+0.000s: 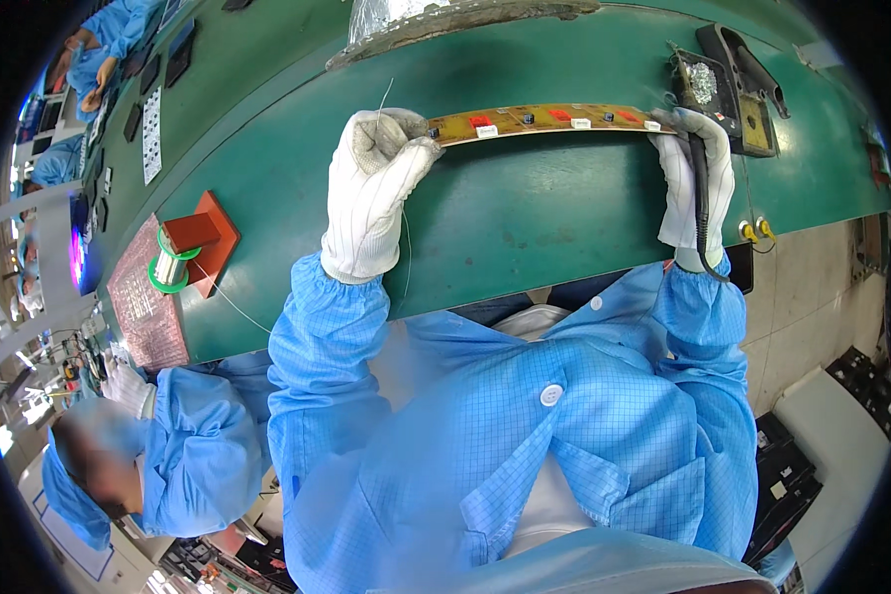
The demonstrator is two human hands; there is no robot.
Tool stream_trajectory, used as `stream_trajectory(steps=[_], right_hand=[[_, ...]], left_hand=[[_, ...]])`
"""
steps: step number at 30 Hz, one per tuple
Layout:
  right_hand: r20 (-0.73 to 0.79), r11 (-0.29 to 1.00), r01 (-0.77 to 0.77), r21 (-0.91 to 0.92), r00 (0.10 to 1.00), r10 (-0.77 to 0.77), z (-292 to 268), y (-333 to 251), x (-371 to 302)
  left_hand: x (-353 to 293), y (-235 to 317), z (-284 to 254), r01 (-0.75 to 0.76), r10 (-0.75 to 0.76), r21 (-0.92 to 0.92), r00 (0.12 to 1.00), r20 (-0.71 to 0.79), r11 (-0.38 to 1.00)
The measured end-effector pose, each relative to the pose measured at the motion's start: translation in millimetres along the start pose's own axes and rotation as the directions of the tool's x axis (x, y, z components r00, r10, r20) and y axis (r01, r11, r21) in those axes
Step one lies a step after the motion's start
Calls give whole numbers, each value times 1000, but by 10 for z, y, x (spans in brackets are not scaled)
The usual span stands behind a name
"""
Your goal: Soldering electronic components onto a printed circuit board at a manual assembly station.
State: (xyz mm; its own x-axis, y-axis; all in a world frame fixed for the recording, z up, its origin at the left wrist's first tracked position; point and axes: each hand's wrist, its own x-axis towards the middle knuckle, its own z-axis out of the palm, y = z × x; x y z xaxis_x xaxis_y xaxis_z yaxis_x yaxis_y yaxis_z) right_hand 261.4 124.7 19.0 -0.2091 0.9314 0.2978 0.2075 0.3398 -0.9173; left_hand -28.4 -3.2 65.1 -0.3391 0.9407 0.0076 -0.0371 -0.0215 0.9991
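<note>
A long, narrow yellow-brown circuit board (pixel 544 122) is held up above the green bench, stretched between my two hands. It carries white connectors, red patches and small dark parts. My left hand (pixel 366 198), in a white glove, is closed on the board's left end. A thin solder wire (pixel 407 252) passes through that hand, sticking out above and hanging below. My right hand (pixel 681 188), also gloved, pinches the right end. Against the right palm lies a black soldering iron handle (pixel 700 163) with its cord trailing to the wrist; its tip is hidden.
A solder spool (pixel 169 267) sits on a red-brown stand (pixel 218 233) at left, beside a pink bubble-wrap sheet (pixel 147 307). At back right is an iron holder (pixel 742 79) with a tray of metal shavings (pixel 701 83). A co-worker (pixel 193 445) sits at left.
</note>
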Motion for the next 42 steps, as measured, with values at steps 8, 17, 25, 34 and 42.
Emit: stream_trajectory(steps=[8,17,25,34,42], right_hand=[[-13,999,-12,37,1000,12,-2,-35,-4],[0,1000,-7,0,1000,7,-33,-34,-9],[-20,1000,18,23,1000,-18,-30,-36,-12],[5,999,49,5,999,-49,-60,-49,2],[25,999,48,20,999,-48,-83,-70,-14]], left_hand=[[8,-11,-2,39,-39,-20,999,-17,999],[13,6,28,39,-42,-53,998,-48,998],[16,55,47,59,-58,16,996,-61,998],[10,71,70,63,-60,39,996,-70,997],[-18,16,57,-2,9,104,998,-66,995]])
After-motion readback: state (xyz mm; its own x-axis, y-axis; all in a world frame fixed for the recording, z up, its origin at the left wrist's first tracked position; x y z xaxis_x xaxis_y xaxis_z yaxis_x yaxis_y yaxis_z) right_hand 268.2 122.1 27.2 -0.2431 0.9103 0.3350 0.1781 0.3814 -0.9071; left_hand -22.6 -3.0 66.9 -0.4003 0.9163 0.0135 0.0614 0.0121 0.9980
